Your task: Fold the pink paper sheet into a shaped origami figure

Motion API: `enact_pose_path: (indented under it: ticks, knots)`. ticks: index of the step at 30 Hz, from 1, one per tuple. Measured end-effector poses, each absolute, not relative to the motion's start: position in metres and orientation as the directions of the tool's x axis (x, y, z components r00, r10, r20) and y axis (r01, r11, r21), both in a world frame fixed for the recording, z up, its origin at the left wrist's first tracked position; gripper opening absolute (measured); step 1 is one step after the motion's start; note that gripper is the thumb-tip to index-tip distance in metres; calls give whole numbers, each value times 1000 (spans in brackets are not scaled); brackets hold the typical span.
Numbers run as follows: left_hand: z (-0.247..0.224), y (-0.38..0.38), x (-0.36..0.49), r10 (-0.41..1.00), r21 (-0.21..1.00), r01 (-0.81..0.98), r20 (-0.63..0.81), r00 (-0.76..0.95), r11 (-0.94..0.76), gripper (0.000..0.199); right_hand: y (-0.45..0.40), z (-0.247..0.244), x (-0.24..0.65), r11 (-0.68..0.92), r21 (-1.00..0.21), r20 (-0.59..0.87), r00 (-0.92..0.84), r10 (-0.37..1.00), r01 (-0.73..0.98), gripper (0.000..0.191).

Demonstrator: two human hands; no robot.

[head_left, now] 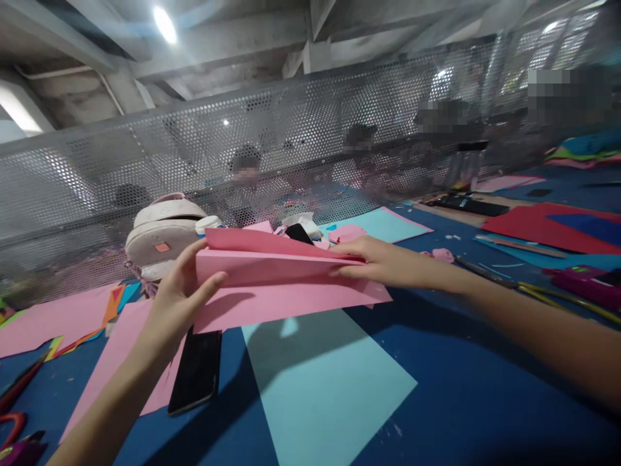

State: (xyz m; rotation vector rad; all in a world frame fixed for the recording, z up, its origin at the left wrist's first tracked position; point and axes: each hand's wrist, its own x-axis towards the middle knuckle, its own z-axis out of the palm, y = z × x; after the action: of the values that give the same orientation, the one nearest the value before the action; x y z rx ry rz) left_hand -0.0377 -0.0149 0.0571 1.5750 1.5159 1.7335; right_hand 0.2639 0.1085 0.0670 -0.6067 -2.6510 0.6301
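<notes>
Between my two hands a folded sheet of pink paper (281, 294) is held up above the table, with folds running along its length. My left hand (187, 281) grips its left end, the thumb lying on the near face and the fingers behind. At the right end my right hand (361, 259) pinches the folded layers; some of its fingers are hidden by the paper. Below the pink paper a light blue sheet (325, 382) lies flat, partly in shadow. A black smartphone (196, 372) rests near my left forearm, on top of another pink sheet (116, 356).
A pale backpack (165, 230) stands behind my left hand, before a perforated metal screen (301, 142). Scissors (14, 421) lie at the left edge. To the right are red paper (528, 226), yellow-handled scissors (548, 298) and a purple object (587, 285) on the blue table (466, 388).
</notes>
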Motion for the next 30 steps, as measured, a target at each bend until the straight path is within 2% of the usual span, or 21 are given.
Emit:
enact_pose_path:
  ticks: [5, 9, 14, 17, 21, 24, 27, 30]
  knots:
    - [57, -12, -41, 864, 831, 417, 472, -176, -368, 24, 114, 61, 263, 777, -576, 149, -901, 406, 255, 40]
    - [56, -12, -43, 939, 881, 400, 323, -118, -252, 24, 113, 58, 262, 773, -583, 94, -925, 368, 248, 39]
    - [51, -18, -33, 963, 779, 579, 264, 49, -243, 17, 107, 55, 256, 750, -621, 21, -951, 307, 228, 36]
    - [47, -19, -27, 977, 766, 608, 198, 86, -208, 18, 102, 50, 251, 726, -657, 20, -958, 286, 203, 35]
    - [52, -20, -29, 980, 722, 663, 157, 123, -198, 23, 97, 44, 247, 737, -642, 42, -950, 310, 212, 34]
    - [60, -23, -30, 971, 681, 705, 39, 238, -200, 24, 92, 46, 246, 739, -627, -12, -952, 306, 245, 33]
    - [59, -29, -19, 935, 595, 772, -91, 342, -225, 26, 84, 47, 243, 750, -605, -76, -957, 279, 267, 30]
    - [45, -35, 3, 931, 413, 865, -97, 353, -285, 26, 71, 45, 237, 815, -513, -113, -963, 246, 268, 24]
